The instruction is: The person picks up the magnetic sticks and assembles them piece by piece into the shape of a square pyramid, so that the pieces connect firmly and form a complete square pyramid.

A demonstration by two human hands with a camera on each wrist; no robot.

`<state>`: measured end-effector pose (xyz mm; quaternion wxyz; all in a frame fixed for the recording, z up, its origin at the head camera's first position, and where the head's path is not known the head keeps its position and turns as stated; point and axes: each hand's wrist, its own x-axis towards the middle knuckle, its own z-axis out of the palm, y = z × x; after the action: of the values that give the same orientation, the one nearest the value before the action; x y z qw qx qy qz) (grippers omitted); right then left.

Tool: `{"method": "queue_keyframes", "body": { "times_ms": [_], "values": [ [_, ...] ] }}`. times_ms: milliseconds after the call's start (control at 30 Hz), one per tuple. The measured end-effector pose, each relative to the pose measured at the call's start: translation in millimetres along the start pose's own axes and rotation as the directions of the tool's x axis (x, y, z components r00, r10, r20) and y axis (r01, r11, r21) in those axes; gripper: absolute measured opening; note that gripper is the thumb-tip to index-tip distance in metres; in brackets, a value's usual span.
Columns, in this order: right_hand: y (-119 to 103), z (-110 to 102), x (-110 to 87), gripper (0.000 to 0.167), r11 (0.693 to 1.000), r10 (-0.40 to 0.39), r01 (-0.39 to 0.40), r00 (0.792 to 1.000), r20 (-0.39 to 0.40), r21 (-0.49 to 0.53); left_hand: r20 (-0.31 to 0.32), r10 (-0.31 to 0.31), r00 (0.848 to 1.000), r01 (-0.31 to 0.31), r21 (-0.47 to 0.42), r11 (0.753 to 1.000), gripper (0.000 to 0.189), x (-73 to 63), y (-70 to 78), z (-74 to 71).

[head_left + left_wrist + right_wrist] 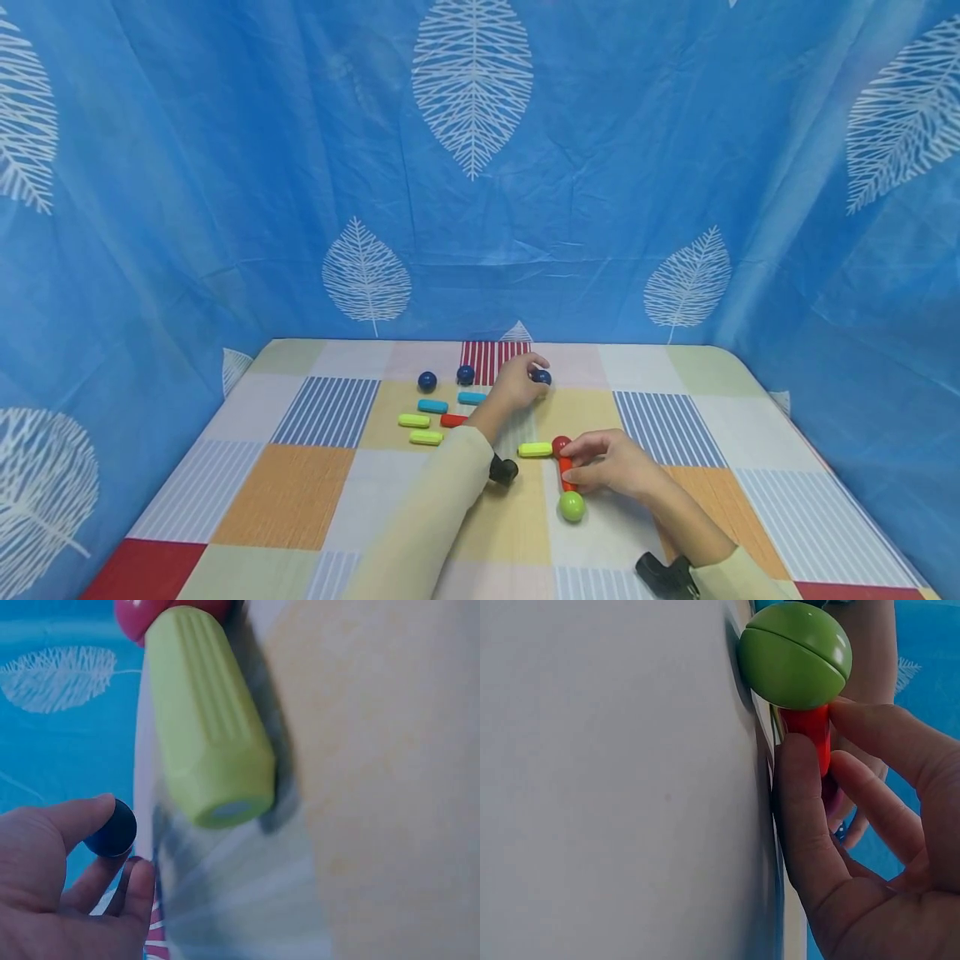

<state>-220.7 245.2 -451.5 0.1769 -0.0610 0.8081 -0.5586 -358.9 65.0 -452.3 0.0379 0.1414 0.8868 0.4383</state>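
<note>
My left hand (519, 382) reaches to the far part of the table and pinches a dark blue ball (542, 377). In the left wrist view, thumb and fingers curl about that ball (116, 831). Nearer to me, my right hand (617, 465) grips a red rod (566, 473) with thumb and fingers. One end of the rod carries a green ball (572, 506), split by a seam in the right wrist view; a red ball (561, 446) sits at the other end. From the red ball a yellow-green rod (535, 450) points left.
Left of my left forearm lie two dark blue balls (427, 382), two light blue rods (432, 407), two yellow-green rods (414, 421) and a red rod (453, 421) partly hidden by the arm. A patchwork cloth (300, 500) covers the table. Blue leaf-print curtains (585, 208) hang behind and at both sides.
</note>
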Motion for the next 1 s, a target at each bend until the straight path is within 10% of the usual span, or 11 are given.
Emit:
{"method": "queue_keyframes", "body": {
  "times_ms": [1000],
  "values": [
    [-1,2,-3.3,0.037,1.000,0.014,-0.014,0.999,-0.039,-0.020,0.186,0.061,0.981,-0.086,0.125,0.988,0.026,-101.1,-9.6,-60.0]
  ]
}}
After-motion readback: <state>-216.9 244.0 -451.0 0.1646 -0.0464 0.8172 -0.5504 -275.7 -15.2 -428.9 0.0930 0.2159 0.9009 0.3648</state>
